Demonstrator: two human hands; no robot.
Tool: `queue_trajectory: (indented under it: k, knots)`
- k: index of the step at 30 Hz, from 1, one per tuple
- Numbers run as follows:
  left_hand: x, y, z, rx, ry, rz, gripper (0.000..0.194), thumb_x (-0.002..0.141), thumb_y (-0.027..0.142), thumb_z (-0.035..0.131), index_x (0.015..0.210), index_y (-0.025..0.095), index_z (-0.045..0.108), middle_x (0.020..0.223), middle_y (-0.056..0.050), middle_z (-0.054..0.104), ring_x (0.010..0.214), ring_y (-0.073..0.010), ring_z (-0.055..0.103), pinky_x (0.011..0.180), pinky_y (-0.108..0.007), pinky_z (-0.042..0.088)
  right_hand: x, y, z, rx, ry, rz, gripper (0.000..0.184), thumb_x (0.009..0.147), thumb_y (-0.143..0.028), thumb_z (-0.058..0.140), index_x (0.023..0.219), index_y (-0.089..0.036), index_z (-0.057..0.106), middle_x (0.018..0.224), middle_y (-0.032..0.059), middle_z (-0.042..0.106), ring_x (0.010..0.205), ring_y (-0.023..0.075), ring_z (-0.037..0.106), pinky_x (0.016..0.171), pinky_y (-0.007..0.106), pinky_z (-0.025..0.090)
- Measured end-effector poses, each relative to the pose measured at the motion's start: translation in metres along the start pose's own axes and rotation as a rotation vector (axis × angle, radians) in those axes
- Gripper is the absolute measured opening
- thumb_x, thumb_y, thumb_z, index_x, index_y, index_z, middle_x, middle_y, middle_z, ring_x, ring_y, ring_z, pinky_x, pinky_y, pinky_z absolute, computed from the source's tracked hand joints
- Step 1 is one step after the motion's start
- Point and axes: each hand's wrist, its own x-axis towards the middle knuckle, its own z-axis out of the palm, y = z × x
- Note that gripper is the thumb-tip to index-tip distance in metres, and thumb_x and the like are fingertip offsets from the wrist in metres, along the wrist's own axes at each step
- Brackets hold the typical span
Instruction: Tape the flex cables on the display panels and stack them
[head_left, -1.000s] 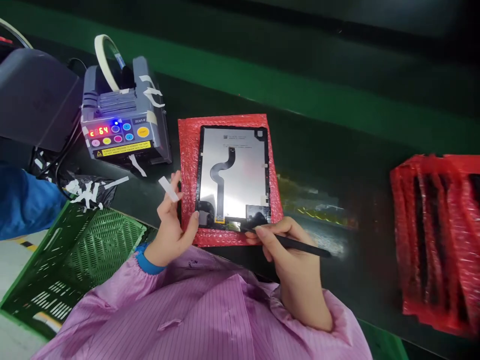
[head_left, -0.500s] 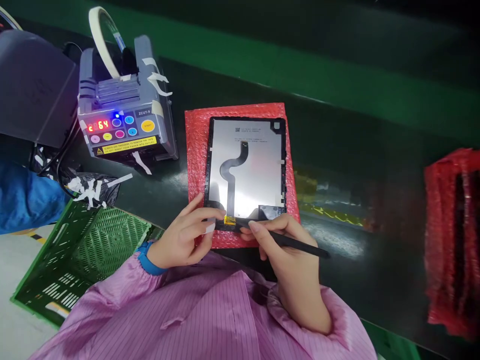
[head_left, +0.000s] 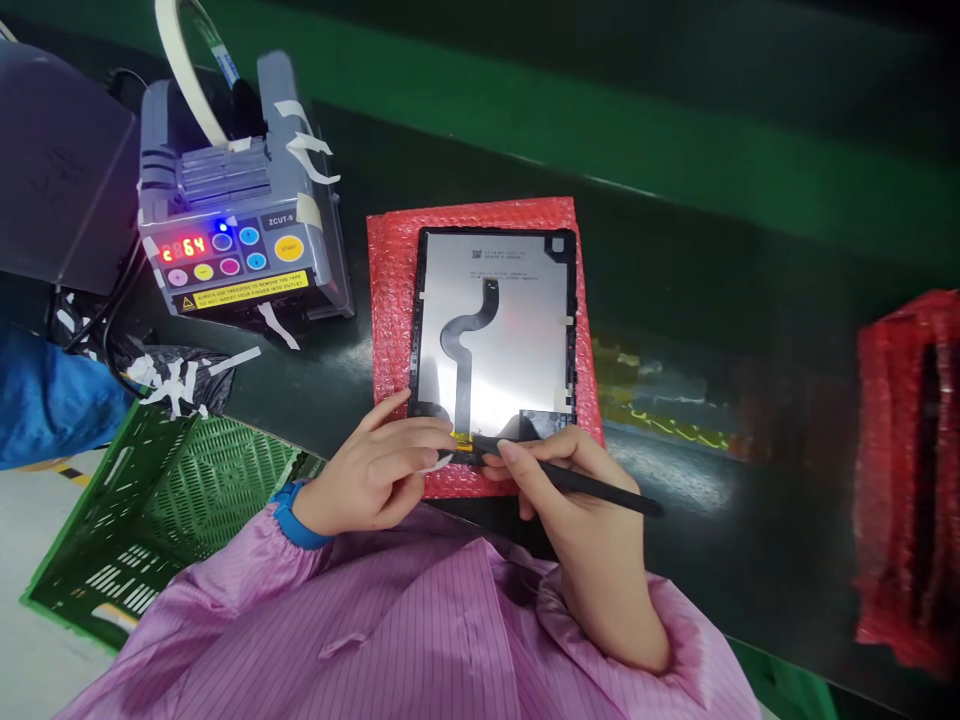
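Observation:
A tablet screen (head_left: 517,340) lies with its silvery back up, a black ribbon cable (head_left: 463,385) curving down it. Yellow tape (head_left: 463,441) marks the cable's lower end. My left hand (head_left: 379,470) rests at the lower left corner, fingertips by that yellow patch, pinching a small strip of white tape (head_left: 439,462). In my right hand (head_left: 577,490) are slim black tweezers (head_left: 600,487), held like a pen; their tip points at the cable's lower end and is partly hidden by fingers.
Red bubble wrap (head_left: 391,330) lies under the screen. A tape dispenser (head_left: 247,200) stands at the left, tape scraps (head_left: 176,380) below it. A green crate (head_left: 217,470) sits lower left. More red bubble-wrap packs (head_left: 900,480) are at the right edge.
My left fingertips have shifted slightly right towards the yellow tape, and the white strip has moved right and tilted with them. The right hand stays almost in place. The camera view has shifted slightly.

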Motion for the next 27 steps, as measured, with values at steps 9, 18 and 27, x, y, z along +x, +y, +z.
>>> queue_trajectory:
  k: [9, 18, 27]
  knots:
    - [0.007, 0.004, -0.004, 0.295, -0.202, 0.104, 0.012, 0.101, 0.015, 0.052, 0.106, 0.021, 0.061, 0.125, -0.004, 0.078, 0.120, -0.0206, 0.069, 0.127, -0.053, 0.030, -0.001, 0.006, -0.002, -0.033, 0.056, -0.047, 0.031, 0.085, -0.041, 0.082, 0.072, -0.023, 0.060, 0.066, 0.0029, 0.076, 0.039, 0.0155, 0.063, 0.037, 0.026, 0.050]
    - [0.007, 0.044, 0.008, -0.357, -0.287, -0.042, 0.039, 0.087, 0.003, 0.045, 0.121, 0.018, 0.057, 0.104, -0.009, 0.077, 0.097, -0.0167, 0.073, 0.090, -0.030, 0.060, -0.025, -0.024, -0.038, 0.045, -0.263, -0.200, 0.029, 0.082, -0.040, 0.087, 0.077, -0.025, 0.062, 0.086, 0.0004, 0.081, 0.074, 0.0199, 0.078, 0.068, 0.029, 0.063]
    - [0.022, 0.032, -0.021, -0.040, -0.155, -0.198, 0.041, 0.098, 0.007, 0.039, 0.134, 0.020, 0.054, 0.090, -0.003, 0.072, 0.076, -0.0147, 0.067, 0.072, -0.029, 0.054, 0.049, -0.043, -0.019, 0.007, -0.142, -0.151, 0.053, 0.070, -0.039, 0.094, 0.068, -0.025, 0.043, 0.067, -0.0044, 0.066, 0.066, 0.0183, 0.070, 0.060, 0.029, 0.053]
